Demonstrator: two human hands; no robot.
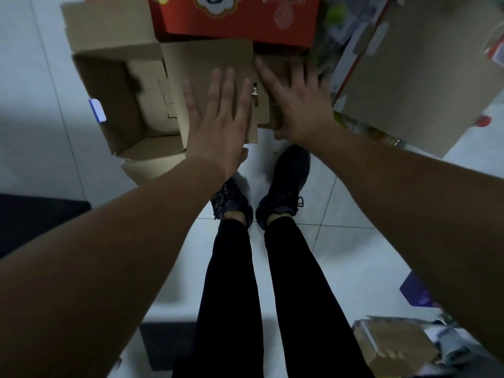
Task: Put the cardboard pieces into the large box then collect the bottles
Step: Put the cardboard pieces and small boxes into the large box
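Observation:
A large open brown box point(109, 105) stands on the floor at upper left, with a pale cardboard piece point(152, 94) lying inside it. A flat brown cardboard piece point(207, 58) lies over the box's right edge. My left hand point(218, 110) presses flat on that piece with straight fingers. My right hand point(297, 105) lies spread on a smaller folded cardboard piece point(268, 113) just to the right, thumb under its near edge. Bottles point(381, 132) show blurred beneath a big cardboard sheet at right.
A red printed carton point(240, 20) sits behind the brown pieces. A big cardboard sheet point(420, 77) leans at upper right. My feet in black shoes point(286, 186) stand on white tiles below the hands. A small brown box point(392, 347) lies at lower right.

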